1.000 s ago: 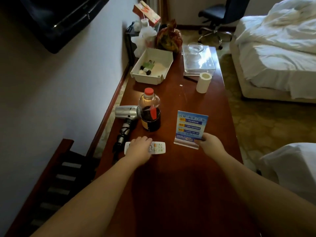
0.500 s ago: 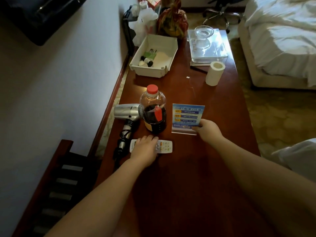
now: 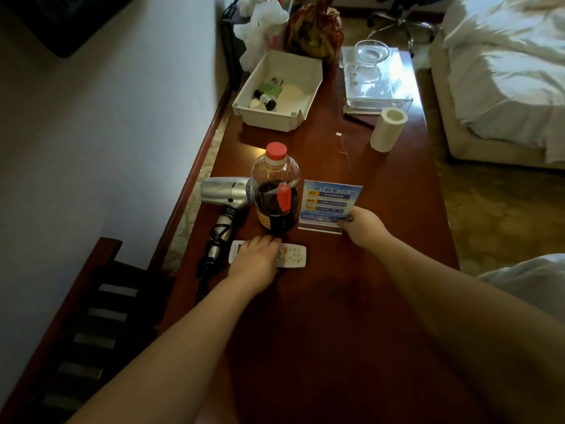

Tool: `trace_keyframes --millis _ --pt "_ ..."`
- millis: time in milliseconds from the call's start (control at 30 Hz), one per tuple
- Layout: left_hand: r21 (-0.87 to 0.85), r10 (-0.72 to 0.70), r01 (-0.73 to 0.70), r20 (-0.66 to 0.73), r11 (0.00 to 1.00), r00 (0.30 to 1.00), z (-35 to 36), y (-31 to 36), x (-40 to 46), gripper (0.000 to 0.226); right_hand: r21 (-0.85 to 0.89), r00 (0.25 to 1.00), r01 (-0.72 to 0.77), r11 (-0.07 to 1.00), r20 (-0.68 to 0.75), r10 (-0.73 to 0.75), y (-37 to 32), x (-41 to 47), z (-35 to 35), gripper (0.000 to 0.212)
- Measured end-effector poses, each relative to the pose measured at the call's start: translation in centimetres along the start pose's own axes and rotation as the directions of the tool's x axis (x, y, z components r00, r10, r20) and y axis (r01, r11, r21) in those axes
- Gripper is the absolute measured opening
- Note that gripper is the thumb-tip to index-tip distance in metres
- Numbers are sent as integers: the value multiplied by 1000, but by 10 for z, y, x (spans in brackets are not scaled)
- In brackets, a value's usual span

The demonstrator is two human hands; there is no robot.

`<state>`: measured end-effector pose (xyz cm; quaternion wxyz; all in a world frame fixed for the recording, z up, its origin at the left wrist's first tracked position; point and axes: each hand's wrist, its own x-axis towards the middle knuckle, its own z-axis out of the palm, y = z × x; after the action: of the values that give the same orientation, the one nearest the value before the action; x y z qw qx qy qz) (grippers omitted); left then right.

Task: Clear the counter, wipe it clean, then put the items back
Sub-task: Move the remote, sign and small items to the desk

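On the long, glossy reddish-brown wooden surface [image 3: 351, 316], the left hand [image 3: 255, 264] lies palm-down over a flat white remote control [image 3: 292, 256] with rows of small coloured buttons; its fingers are laid across the middle of the remote, so both ends show, and I cannot tell whether they curl round it. The right hand [image 3: 365, 226] pinches the lower right corner of a blue printed card in a clear acrylic stand [image 3: 328, 203], which stands upright on the surface with yellow and white text bands across its face.

Just left of the card stands a clear plastic bottle with a red cap [image 3: 275, 191], about half full of dark liquid, with a red tag on its front. Touching the bottle's left side lies a silver hair dryer [image 3: 224, 194], its dark cord bunched beside the remote.

Farther along sits a white rectangular plastic tray [image 3: 301, 87] holding small toiletry bottles, and to its right a clear acrylic box [image 3: 377, 84] with a glass bowl [image 3: 371, 52] on top. A white paper roll [image 3: 388, 128] stands near the box's front corner. A bed with rumpled white bedding [image 3: 504, 65] is at the right.
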<state>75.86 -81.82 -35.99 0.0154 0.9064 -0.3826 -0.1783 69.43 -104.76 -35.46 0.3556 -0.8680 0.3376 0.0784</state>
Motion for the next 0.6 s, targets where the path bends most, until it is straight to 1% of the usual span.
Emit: trace_keyframes --millis 100,200,300,467,600 --pt "-16 -14 14 4 1000 1000 1 1 -6 70 11 1000 -16 1000 20 16 2 -8 -5 36" --pt "-36 -35 34 -16 999 999 1 1 -16 77 18 995 -100 995 17 100 6 -22 -12 52" --pt "-50 -52 48 -69 998 996 -3 6 -30 74 -21 992 -123 992 -6 122 12 -41 -16 51" --pt "-208 -177 140 -171 968 969 -20 22 -72 64 -94 1000 -27 995 5 28 7 -89 -24 47" --pt "-382 -344 269 -143 884 928 -34 38 -129 60 -131 993 108 986 67 -100 -2 -143 -28 44"
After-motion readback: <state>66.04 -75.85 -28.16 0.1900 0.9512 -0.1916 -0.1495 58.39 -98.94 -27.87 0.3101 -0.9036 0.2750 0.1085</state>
